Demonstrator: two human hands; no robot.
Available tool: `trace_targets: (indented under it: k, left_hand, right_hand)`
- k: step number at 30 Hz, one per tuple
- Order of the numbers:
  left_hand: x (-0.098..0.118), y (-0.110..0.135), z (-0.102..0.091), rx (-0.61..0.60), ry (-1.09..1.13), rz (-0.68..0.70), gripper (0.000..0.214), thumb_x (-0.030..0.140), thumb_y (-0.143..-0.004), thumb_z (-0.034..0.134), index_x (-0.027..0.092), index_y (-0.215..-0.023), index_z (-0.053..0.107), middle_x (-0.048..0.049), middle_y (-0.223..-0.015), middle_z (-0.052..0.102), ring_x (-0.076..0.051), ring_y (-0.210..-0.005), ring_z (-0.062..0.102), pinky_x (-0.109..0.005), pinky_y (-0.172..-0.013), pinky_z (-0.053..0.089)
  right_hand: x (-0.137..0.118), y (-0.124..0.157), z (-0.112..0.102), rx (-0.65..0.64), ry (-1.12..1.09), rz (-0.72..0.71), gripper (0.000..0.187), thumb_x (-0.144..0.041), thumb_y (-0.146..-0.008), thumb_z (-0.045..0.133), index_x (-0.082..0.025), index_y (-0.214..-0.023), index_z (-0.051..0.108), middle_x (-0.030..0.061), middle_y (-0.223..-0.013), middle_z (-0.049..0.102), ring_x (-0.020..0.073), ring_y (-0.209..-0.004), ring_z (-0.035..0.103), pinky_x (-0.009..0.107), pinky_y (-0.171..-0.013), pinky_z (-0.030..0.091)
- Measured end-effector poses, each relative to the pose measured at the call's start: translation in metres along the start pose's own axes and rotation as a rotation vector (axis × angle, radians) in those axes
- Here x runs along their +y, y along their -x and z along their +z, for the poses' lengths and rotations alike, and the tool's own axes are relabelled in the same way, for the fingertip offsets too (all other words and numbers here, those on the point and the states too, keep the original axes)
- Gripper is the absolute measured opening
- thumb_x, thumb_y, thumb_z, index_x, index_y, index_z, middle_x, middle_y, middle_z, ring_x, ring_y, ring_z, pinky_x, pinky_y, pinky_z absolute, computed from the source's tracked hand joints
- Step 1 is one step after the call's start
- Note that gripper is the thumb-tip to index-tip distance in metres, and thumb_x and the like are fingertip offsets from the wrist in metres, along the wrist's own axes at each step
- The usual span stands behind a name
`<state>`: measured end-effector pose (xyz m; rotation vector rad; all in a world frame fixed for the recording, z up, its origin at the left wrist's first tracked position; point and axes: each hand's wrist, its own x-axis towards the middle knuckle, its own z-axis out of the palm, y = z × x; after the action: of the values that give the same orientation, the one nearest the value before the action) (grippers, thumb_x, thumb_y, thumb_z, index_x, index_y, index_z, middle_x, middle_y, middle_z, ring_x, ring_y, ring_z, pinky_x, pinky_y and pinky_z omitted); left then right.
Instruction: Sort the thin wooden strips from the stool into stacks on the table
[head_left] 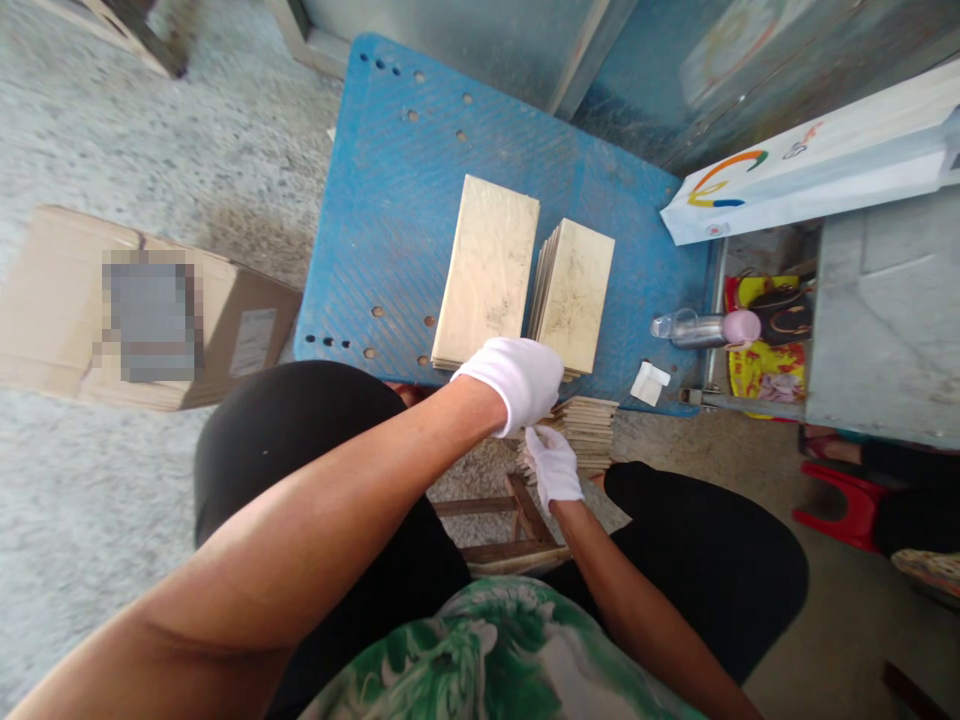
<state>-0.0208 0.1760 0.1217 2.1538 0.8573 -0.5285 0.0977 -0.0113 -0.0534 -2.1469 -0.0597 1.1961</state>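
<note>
Both my hands wear white gloves and work close together at the near edge of a blue plastic platform (390, 210). My left hand (514, 385) is bent over the near end of a stack of pale, thin rectangular boards (487, 265); its fingers are hidden from me. Just below it, my right hand (553, 463) has its fingers curled in, closed, beside a lower stack of similar boards (591, 425). What lies in its grip I cannot make out. A second, narrower stack of boards (576, 285) stands right of the first on the platform.
A steel bottle with a pink cap (709, 328) and a crumpled white paper (649, 382) lie right. A white bag (810, 150) leans behind. Left on the floor sits a cardboard box (244, 330). A wooden stool (517, 510) is between my knees; a red stool (840, 505) stands right.
</note>
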Motion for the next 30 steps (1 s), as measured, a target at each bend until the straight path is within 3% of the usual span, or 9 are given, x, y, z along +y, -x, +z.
trace_targets:
  k: [8, 12, 17, 22, 25, 30]
  left_hand:
    - [-0.002, 0.0, 0.0, -0.004, -0.012, 0.005, 0.037, 0.031, -0.095, 0.053, 0.007, -0.115, 0.073, -0.0232, -0.111, 0.073, -0.035, -0.103, 0.069, -0.038, -0.082, 0.053]
    - [-0.001, 0.0, -0.001, -0.014, -0.003, 0.004, 0.037, 0.032, -0.095, 0.053, 0.007, -0.115, 0.073, -0.0241, -0.112, 0.072, -0.036, -0.104, 0.07, -0.04, -0.083, 0.054]
    - [0.0, 0.0, -0.002, -0.037, -0.036, 0.004, 0.036, 0.031, -0.095, 0.053, 0.009, -0.115, 0.073, -0.0229, -0.113, 0.072, -0.035, -0.104, 0.07, -0.039, -0.084, 0.055]
    - [0.001, 0.0, -0.003, -0.047, -0.032, 0.012, 0.037, 0.033, -0.095, 0.053, 0.008, -0.116, 0.072, -0.0234, -0.113, 0.072, -0.035, -0.105, 0.07, -0.039, -0.084, 0.054]
    - [0.001, 0.0, -0.002, -0.044, -0.03, 0.012, 0.036, 0.031, -0.096, 0.053, 0.007, -0.115, 0.072, -0.024, -0.112, 0.072, -0.036, -0.106, 0.07, -0.039, -0.084, 0.053]
    - [-0.001, 0.001, -0.001, -0.024, 0.004, 0.051, 0.037, 0.03, -0.095, 0.052, 0.007, -0.116, 0.071, -0.0229, -0.113, 0.072, -0.035, -0.105, 0.069, -0.037, -0.083, 0.052]
  right_hand:
    - [0.008, -0.001, -0.01, -0.105, 0.094, 0.011, 0.049, -0.051, -0.056, 0.083, -0.018, -0.087, 0.064, 0.0006, -0.065, 0.067, 0.0129, -0.053, 0.061, 0.02, -0.046, 0.042]
    - [0.014, -0.007, -0.022, -0.224, 0.167, -0.037, 0.059, -0.05, -0.055, 0.083, -0.016, -0.1, 0.065, 0.0009, -0.068, 0.069, 0.0145, -0.059, 0.064, 0.023, -0.052, 0.046]
    - [0.026, -0.019, -0.031, -0.248, 0.486, -0.18, 0.042, -0.039, -0.071, 0.074, -0.02, -0.107, 0.068, 0.003, -0.083, 0.074, 0.0202, -0.079, 0.07, 0.035, -0.078, 0.056]
    - [0.028, -0.024, -0.03, -0.176, 0.757, -0.493, 0.022, -0.032, -0.081, 0.066, -0.024, -0.099, 0.074, 0.0064, -0.118, 0.07, 0.0241, -0.115, 0.063, 0.04, -0.106, 0.047]
    - [0.025, -0.023, -0.028, -0.253, 0.854, -0.609, 0.022, -0.031, -0.088, 0.059, -0.023, -0.101, 0.074, 0.0072, -0.115, 0.072, 0.0228, -0.111, 0.065, 0.038, -0.105, 0.048]
    - [0.004, -0.014, -0.031, -0.363, 1.001, -0.683, 0.02, -0.031, -0.091, 0.058, -0.024, -0.1, 0.075, 0.0058, -0.108, 0.074, 0.0219, -0.106, 0.067, 0.035, -0.1, 0.049]
